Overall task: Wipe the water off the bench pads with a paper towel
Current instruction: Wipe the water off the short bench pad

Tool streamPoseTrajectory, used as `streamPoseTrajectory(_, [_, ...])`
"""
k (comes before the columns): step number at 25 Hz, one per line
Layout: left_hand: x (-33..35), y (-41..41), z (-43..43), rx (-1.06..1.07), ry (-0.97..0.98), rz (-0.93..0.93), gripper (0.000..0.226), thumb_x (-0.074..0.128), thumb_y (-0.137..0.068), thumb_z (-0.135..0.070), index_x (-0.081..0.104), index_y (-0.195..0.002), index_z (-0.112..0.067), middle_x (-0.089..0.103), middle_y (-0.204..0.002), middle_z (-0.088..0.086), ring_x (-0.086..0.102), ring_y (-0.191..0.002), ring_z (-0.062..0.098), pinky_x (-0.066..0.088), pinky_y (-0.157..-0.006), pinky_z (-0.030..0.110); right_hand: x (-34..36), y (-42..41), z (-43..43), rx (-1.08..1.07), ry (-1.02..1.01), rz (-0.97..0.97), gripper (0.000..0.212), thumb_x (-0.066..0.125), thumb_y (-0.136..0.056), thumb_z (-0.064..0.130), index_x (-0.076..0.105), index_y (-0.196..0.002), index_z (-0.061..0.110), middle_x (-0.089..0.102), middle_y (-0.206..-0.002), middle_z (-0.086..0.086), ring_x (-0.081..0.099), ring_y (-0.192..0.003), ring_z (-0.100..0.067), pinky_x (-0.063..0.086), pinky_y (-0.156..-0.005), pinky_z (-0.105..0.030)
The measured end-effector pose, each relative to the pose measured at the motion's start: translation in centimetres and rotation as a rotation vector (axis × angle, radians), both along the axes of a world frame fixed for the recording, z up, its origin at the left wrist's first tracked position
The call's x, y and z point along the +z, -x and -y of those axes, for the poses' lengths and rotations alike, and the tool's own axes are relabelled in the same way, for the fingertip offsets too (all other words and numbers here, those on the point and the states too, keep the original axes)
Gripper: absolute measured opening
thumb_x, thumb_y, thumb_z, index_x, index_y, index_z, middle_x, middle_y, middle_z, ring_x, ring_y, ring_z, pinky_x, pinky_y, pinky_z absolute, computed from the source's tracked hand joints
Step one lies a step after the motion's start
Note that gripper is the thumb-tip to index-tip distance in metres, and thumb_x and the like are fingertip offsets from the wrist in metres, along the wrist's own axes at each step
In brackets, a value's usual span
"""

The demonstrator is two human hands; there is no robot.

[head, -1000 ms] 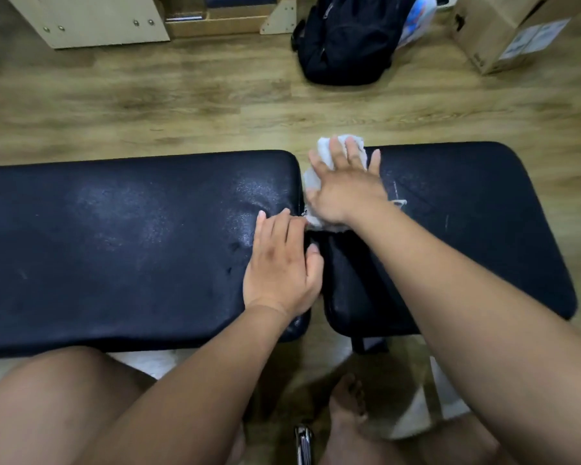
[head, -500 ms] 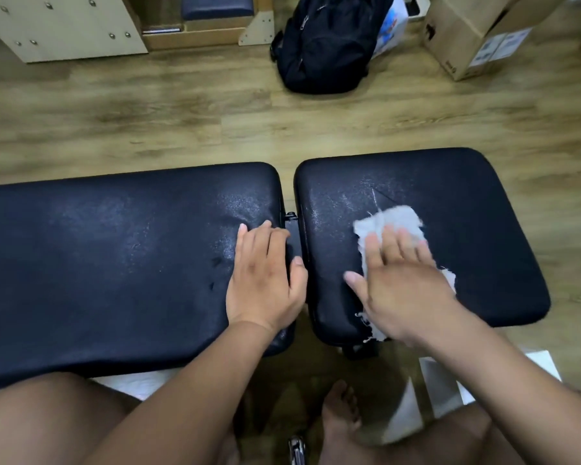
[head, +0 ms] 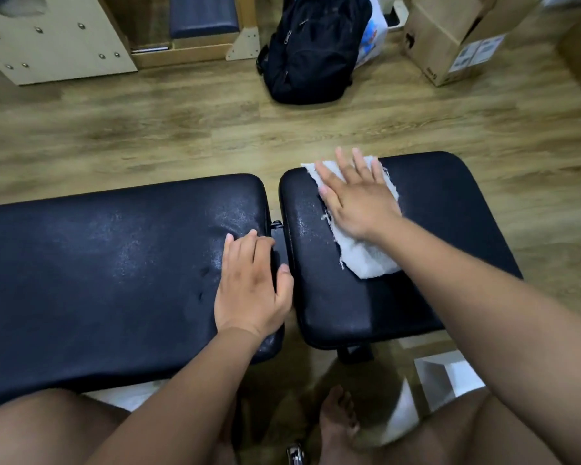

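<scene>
Right hand [head: 359, 199] flat on paper towel [head: 366, 256], fingers spread.
Left hand [head: 250, 283] flat and open on long pad [head: 98, 270]; towel on short pad [head: 450, 209].

Take the black backpack [head: 311, 48] on the wooden floor [head: 182, 135] as your landmark. Just right of it, touching, you have a white-and-blue plastic bag [head: 373, 35]; farther right stands a cardboard box [head: 450, 38] with labels. Left of it sits a pale wooden frame [head: 57, 45] holding a dark blue cushion [head: 203, 15].
</scene>
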State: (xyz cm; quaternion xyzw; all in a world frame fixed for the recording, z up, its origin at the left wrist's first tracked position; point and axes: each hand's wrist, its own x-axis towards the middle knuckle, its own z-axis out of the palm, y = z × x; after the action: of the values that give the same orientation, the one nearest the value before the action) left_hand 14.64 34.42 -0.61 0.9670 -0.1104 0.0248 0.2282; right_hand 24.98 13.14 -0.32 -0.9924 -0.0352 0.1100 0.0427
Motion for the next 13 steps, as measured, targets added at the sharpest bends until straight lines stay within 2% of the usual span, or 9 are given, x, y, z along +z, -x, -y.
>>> streamPoseTrajectory(3, [-0.1, -0.1, -0.1, 0.006, 0.000, 0.011, 0.045, 0.035, -0.086, -0.035, 0.056, -0.112, -0.006, 0.055, -0.117, 0.010, 0.042, -0.131, 0.029, 0.016, -0.121, 0.048, -0.1, 6.5, 0.0, -0.016, -0.006, 0.032, 0.056, 0.009, -0.099, 0.052, 0.003, -0.152, 0.038, -0.004, -0.163, -0.004, -0.007, -0.149, -0.030, -0.002, -0.119, -0.051])
streamPoseTrajectory(7, [-0.2, 0.0, 0.1, 0.002, -0.001, 0.044, 0.043, 0.037, -0.086, -0.035, 0.056, -0.113, -0.007, 0.054, -0.117, 0.008, 0.039, -0.131, 0.025, 0.016, -0.121, 0.047, -0.7, 19.0, -1.3, -0.047, -0.001, 0.150, 0.056, 0.016, -0.099, 0.048, 0.019, -0.153, 0.031, 0.014, -0.161, -0.008, 0.011, -0.148, -0.035, 0.015, -0.115, -0.057])
streamPoseTrajectory(10, [-0.4, -0.2, -0.1, 0.003, -0.011, 0.037, 0.043, 0.038, -0.086, -0.035, 0.056, -0.112, -0.006, 0.055, -0.117, 0.010, 0.037, -0.130, 0.026, 0.018, -0.120, 0.049, -0.6, 15.7, -1.2, 0.034, 0.020, 0.134, 0.054, 0.016, -0.099, 0.048, 0.021, -0.151, 0.035, 0.017, -0.161, -0.007, 0.014, -0.147, -0.034, 0.015, -0.116, -0.056])
streamPoseTrajectory(13, [0.1, 0.1, 0.0, -0.020, -0.032, 0.032, 0.047, 0.037, -0.086, -0.034, 0.056, -0.114, -0.002, 0.056, -0.118, 0.015, 0.042, -0.129, 0.031, 0.017, -0.120, 0.049, 0.1, 6.8, -1.6, -0.020, -0.019, 0.089, 0.053, 0.012, -0.099, 0.050, 0.009, -0.151, 0.041, -0.001, -0.163, -0.001, -0.004, -0.149, -0.029, -0.001, -0.118, -0.052])
